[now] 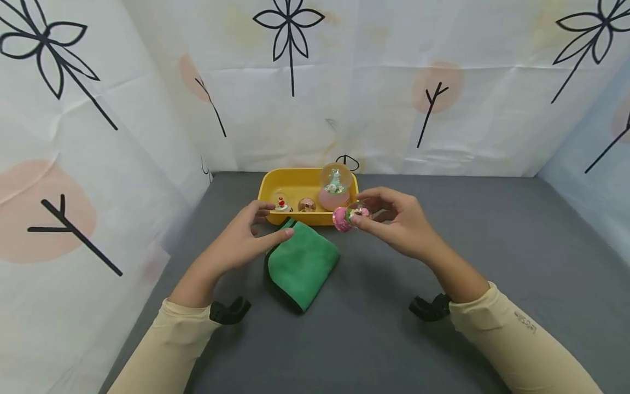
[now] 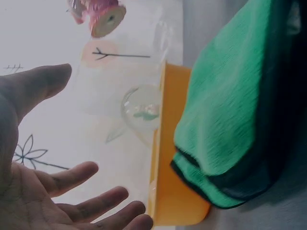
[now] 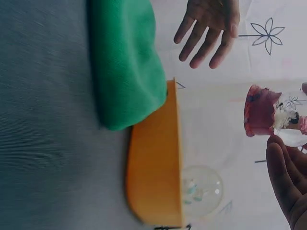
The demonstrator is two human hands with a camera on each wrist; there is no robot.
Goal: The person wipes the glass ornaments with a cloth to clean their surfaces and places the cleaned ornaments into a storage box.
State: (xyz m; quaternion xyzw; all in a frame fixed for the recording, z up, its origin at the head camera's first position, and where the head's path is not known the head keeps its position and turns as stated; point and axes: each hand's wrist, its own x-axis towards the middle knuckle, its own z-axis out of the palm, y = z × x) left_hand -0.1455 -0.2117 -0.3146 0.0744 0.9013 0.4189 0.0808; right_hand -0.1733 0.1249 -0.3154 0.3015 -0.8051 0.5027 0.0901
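My right hand (image 1: 394,219) pinches a small snow globe (image 1: 342,218) by its clear dome, tilted so the pink base points left. In the right wrist view that globe's base (image 3: 260,111) looks dark pink, with a white figure inside the glass. My left hand (image 1: 248,232) hovers at the left front of the yellow tray (image 1: 310,219), fingers spread and holding nothing. A folded green cloth (image 1: 302,262) with a dark edge lies below it, in front of the tray. The left wrist view shows the palm (image 2: 29,191) beside the cloth (image 2: 225,100).
Inside the tray stand a large snow globe (image 1: 335,186) with a pink base, a small globe with a red-topped figure (image 1: 282,203) and a small pinkish ball (image 1: 307,205). A patterned white sheet (image 1: 374,120) rises behind the grey table (image 1: 374,339).
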